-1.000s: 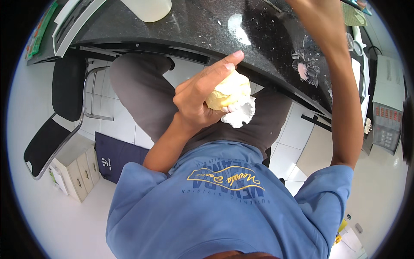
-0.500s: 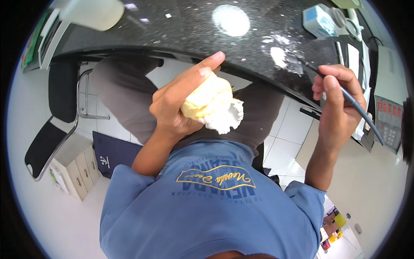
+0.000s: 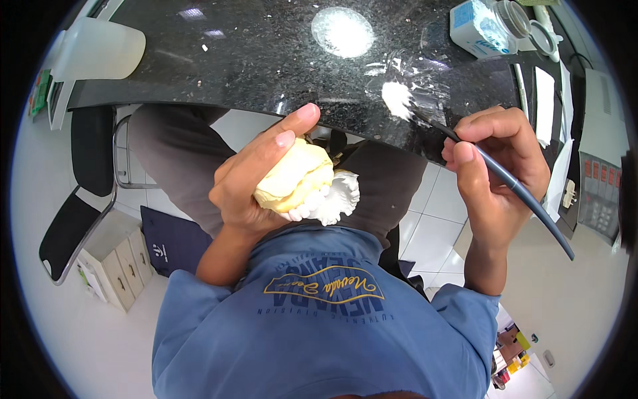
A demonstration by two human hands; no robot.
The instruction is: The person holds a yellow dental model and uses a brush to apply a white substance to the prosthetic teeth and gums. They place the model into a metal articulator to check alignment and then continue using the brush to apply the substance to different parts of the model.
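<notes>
Over my lap, my left hand (image 3: pixel 236 179) is closed around a dental cast (image 3: pixel 296 176) with a yellow base and white teeth. A white toothed arch (image 3: pixel 343 196) joins its right side, and dark metal parts show behind it. The hidden side of the cast lies against my palm. Between thumb and fingers, my right hand (image 3: pixel 502 176) grips a slim brush (image 3: pixel 525 193) with a dark blue-grey handle. Its dark tip touches the right edge of a small white mound (image 3: pixel 397 100) on the black speckled table (image 3: pixel 266 63). White smears surround that mound.
A white jar with blue print (image 3: pixel 482 30) stands at the far right, its mouth uncovered. A translucent plastic jug (image 3: pixel 106 50) is at the far left. White strips (image 3: pixel 543 106) lie beyond my right hand. A black chair (image 3: pixel 93 153) and a drawer cabinet (image 3: pixel 123 266) stand at left.
The brush tip has moved left and down the table to the white mound's edge. My left hand and the cast sit slightly lower and further left. The view has shifted a little.
</notes>
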